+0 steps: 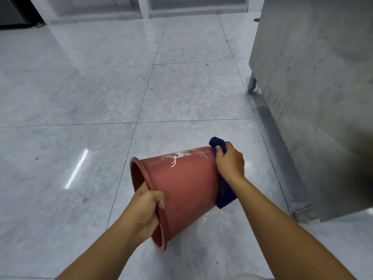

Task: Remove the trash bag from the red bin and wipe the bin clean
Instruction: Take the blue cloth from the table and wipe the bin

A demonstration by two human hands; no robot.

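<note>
The red bin [185, 184] is held on its side above the floor, its open mouth facing left and its base to the right. White printing shows on its upper wall. My left hand [146, 207] grips the rim, fingers curled inside the mouth. My right hand [230, 161] presses a dark blue cloth [225, 191] flat against the bin's base; the cloth bunches above my fingers and hangs below my wrist. No trash bag is in view. The bin's inside is mostly hidden.
Glossy grey floor tiles [101, 98] stretch ahead and to the left. A stainless steel cabinet [314, 87] on short legs stands close on the right, with one foot [252, 85] near the bin. White shelving frames [144, 7] line the far wall.
</note>
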